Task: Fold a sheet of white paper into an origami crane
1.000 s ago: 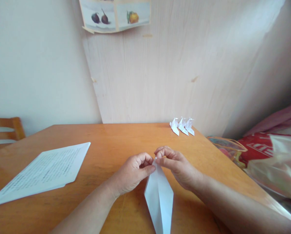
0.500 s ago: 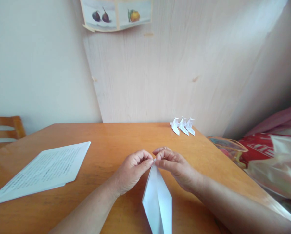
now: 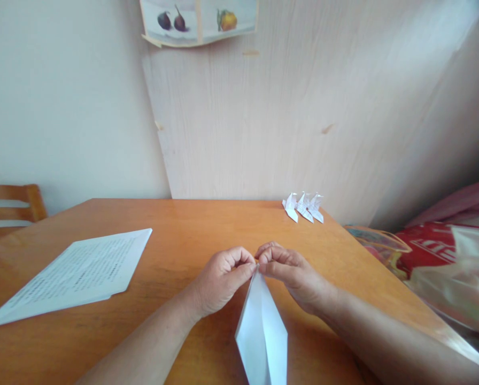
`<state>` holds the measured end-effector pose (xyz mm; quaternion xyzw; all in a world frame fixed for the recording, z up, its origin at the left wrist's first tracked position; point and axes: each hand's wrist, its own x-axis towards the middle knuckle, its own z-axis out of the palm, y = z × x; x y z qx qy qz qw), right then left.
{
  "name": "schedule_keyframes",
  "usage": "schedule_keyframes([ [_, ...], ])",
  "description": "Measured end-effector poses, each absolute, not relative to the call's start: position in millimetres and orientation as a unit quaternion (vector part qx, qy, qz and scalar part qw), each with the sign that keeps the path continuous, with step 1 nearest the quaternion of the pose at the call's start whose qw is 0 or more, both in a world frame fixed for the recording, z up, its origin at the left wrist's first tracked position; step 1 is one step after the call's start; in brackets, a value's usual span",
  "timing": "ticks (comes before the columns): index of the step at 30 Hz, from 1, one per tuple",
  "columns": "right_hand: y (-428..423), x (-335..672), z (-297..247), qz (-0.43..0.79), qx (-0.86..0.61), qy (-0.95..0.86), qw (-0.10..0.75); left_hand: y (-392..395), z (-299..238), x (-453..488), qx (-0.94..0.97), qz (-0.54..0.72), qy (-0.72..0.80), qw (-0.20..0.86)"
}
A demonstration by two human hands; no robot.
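A folded sheet of white paper [image 3: 259,331], long and kite-shaped with a crease down its middle, points away from me over the table. My left hand [image 3: 223,280] pinches its narrow far tip between thumb and forefinger. From the other side, my right hand [image 3: 293,275] grips the same tip, thumb and fingers closed. The fingertips of both hands nearly meet there and partly cover the point. The paper's near end runs out of the bottom of the view.
Printed sheets [image 3: 83,272] lie at the left of the wooden table [image 3: 183,224]. Three small folded paper figures [image 3: 303,207] stand at the far right corner. A chair [image 3: 15,206] is at the left; red and clear plastic bags [image 3: 435,248] sit beyond the right edge.
The view has shifted slightly, so most things sit a little further right. Both hands keep their pinch at the paper's tip, and their fingertips have barely moved.
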<state>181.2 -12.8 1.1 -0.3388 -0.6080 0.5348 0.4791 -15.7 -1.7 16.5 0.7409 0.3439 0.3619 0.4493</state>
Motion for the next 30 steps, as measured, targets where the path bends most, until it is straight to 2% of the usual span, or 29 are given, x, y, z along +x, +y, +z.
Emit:
schedule_keyframes([
  [8,-16.0,177.4,5.4,0.584,-0.311,-0.590,0.462,-0.1,13.5,-15.7,0.740,0.362,0.352,0.443],
  [14,-16.7,177.5,6.9,0.568,-0.338,-0.580,0.476,-2.2,15.7,-15.0,0.730,0.360,0.359,0.456],
  [26,-12.3,176.8,-6.2,0.523,-0.345,-0.612,0.482,2.1,9.8,-15.2,0.657,0.333,0.319,0.597],
  [30,-12.4,177.2,-6.1,0.521,-0.355,-0.608,0.482,1.9,9.0,-15.4,0.658,0.324,0.321,0.600],
])
